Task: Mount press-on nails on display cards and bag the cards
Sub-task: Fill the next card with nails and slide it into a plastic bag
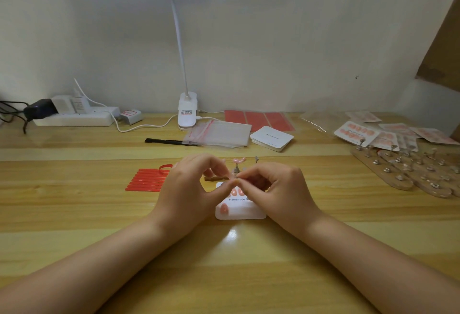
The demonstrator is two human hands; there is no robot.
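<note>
White display card (pixel 240 210) at the centre of the table (pixel 74 214): black print reading "Handmade N…", the rest of the line covered by the right hand (pixel 276 189). Stack of white cards (pixel 271 137) at 1 o'clock from it: one short printed line, too small to read. Lamp clip (pixel 187 111) at 11 o'clock: a label with red marks, illegible. White adapter (pixel 130 115) at 10 o'clock: a red-framed label, illegible.

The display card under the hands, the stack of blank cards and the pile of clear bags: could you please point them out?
display card (pixel 245 211): head view, bare lower part.
stack of blank cards (pixel 271 137): head view, top card.
pile of clear bags (pixel 221 133): head view, middle.
</note>
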